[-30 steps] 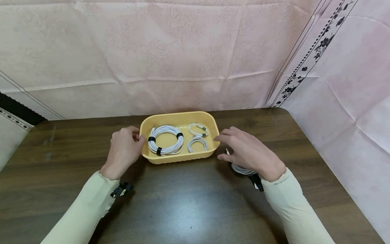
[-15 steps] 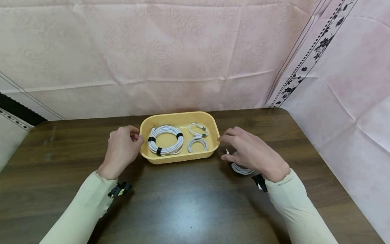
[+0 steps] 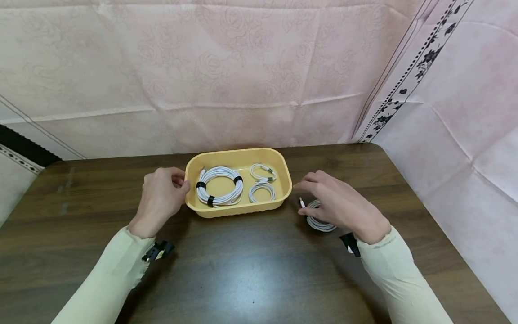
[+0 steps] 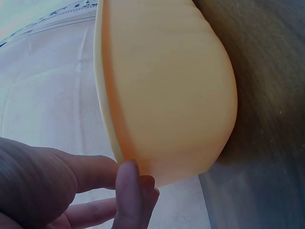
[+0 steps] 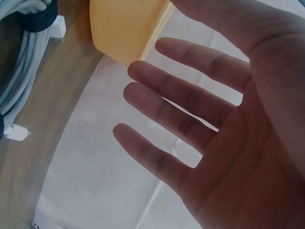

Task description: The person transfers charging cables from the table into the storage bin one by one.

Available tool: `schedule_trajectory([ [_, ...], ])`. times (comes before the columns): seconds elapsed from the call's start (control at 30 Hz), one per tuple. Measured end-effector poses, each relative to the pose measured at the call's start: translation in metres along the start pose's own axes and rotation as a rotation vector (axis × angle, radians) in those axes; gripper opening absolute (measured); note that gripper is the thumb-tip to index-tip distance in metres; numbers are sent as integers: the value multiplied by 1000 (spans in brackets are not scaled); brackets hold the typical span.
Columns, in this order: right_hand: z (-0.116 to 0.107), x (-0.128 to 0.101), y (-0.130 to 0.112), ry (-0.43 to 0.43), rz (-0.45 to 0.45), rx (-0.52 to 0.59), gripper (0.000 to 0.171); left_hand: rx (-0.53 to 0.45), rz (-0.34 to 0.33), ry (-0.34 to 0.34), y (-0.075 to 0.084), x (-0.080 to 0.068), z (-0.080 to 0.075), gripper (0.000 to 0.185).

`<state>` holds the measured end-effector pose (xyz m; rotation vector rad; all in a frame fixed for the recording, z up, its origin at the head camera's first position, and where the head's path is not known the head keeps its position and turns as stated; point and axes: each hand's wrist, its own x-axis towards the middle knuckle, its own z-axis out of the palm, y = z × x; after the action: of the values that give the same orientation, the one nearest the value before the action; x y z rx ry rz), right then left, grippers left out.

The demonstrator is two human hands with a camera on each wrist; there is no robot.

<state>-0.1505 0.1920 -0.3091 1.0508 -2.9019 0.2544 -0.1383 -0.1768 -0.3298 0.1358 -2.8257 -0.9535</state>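
A yellow plastic basket [image 3: 238, 213] stands near the table's back edge. Inside it lie a large white cable coil [image 3: 234, 197] with black straps, on the left, and a thin white cable [image 3: 263, 185] looped in two rings, on the right. My left hand [image 3: 162, 195] is at the basket's left end, thumb and curled fingers pinching at its rim. My right hand [image 3: 340, 202] hovers over a third white cable coil [image 3: 322, 225], partly hidden beneath it. In the right wrist view its fingers spread with nothing in them, and that coil's black straps and white plugs show.
A dark wood tabletop [image 3: 243, 279] carries everything. Behind it and to the right hang pale pink floral cloths [image 3: 243, 81], the right one with a black flower border [image 3: 425, 67]. A black wrist strap [image 3: 158, 250] sits on the left forearm.
My right hand has drawn back rightward from the basket's right rim, uncovering more of the cable coil beneath it. The left hand has shifted slightly left. The basket has hardly moved.
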Motion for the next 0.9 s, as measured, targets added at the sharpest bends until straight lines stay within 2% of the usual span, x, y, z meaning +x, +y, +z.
schedule_trajectory([
  [0.9,6,-12,9,-37,29,-35,57,-2,-26,-25,0,1,-1,26],
])
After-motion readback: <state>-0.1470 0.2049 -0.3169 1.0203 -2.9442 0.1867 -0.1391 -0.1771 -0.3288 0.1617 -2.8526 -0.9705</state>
